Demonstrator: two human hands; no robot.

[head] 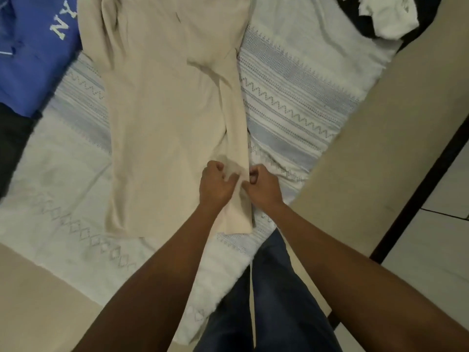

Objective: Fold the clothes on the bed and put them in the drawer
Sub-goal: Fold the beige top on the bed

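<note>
Item count, head view:
- Beige garment (162, 118): qty 1. Laid flat, lengthwise down the middle of the bedsheet (291, 102), hem end nearest the person. A long narrow strip of its fabric (232, 118) lies folded along the garment's right edge.
- Blue garment (33, 59) w/ white "NY" lettering: qty 1, upper left, just beside the beige one.
- Dark garment (12, 143): qty 1, left edge, below the blue one.
- Black item (355, 24) and white item (388, 19): qty 1 each, upper right corner; white lies on black. Type of each: cannot tell.
- Hands: qty 2, both on the beige garment, near its lower right part, just beside each other.

Hand state:
- Left hand (215, 185): fingers curled, pinching a bunch of beige fabric at the inner side of the folded strip.
- Right hand (265, 186): fingers curled, thumb and fingers gripping the strip's outer edge, next to the sheet.

Surroundings: beige bed frame (380, 138) at right; the person's jeans (279, 301) at the near bed edge; tiled floor (444, 250) at far right.
</note>
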